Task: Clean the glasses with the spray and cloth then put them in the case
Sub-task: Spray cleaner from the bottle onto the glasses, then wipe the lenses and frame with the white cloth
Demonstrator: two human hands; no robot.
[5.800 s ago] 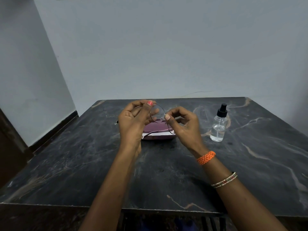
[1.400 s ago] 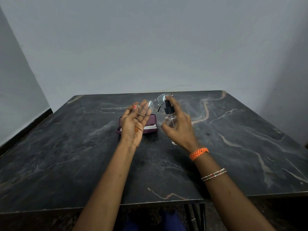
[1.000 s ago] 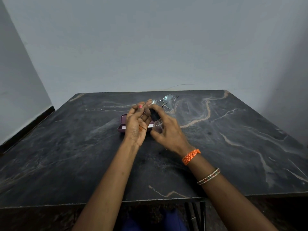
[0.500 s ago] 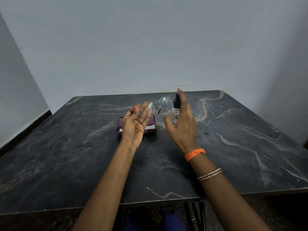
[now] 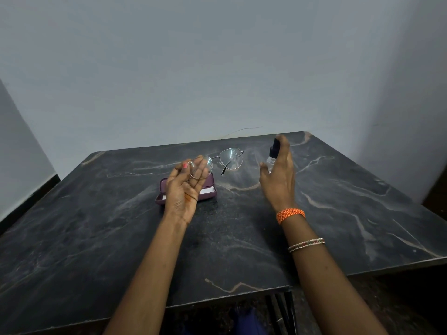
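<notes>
the left hand point(image 5: 185, 189) pinches the glasses point(image 5: 219, 162) by one lens, raised above the open maroon case point(image 5: 208, 189) lying on the dark marble desk point(image 5: 96, 238). the right hand's point(image 5: 278, 180) fingers grasp the spray bottle point(image 5: 272, 153), held upright just right of the glasses.

matt veined stone table point(image 5: 338, 213), thin metal-framed glasses point(image 5: 231, 158)

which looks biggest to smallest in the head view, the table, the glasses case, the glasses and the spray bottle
1. Table, by far the largest.
2. Glasses case and glasses: similar width, the case partly hidden behind the left hand, so unranked.
3. Spray bottle, smallest, though the right hand covers part of it.
</notes>
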